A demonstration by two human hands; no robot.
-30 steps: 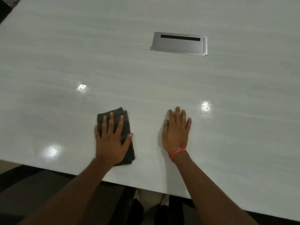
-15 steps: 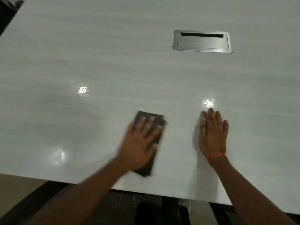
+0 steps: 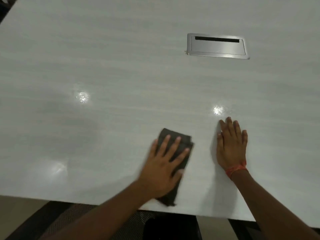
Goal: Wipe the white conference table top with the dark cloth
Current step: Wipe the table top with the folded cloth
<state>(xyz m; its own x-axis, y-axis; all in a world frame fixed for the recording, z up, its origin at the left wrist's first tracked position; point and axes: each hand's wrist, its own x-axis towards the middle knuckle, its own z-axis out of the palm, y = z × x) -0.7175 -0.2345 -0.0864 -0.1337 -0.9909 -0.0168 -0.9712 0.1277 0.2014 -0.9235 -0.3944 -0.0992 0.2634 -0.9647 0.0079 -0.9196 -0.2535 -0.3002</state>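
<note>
Near edge of the bench (image 3: pixel 107 54), mid-stroke. Your left hand (image 3: pixel 162 168) lies flat on the folded dark cloth (image 3: pixel 181 144), fingers straight and spread, pressing rather than gripping; its outline is smeared with motion. The cloth sits just inside the near edge, its near corner almost at the lip, well short of the silver cable box lid (image 3: pixel 217 46) set into the top farther in. Your right hand (image 3: pixel 231 146) rests open and flat on the bare top just beside the cloth, apart from it, an orange wrist thread (image 3: pixel 236 170) showing; it reads as a brace. Change over the last second: the cloth and your left hand have swept rightward along the near edge, closing on the braced hand, and the cloth has swung from roughly square to the edge to tilted right. Judgement: this pass has covered only a band along the near edge; the far and left stretches likely remain. The right hand will have to lift or shift for the stroke to carry on rightward.
</note>
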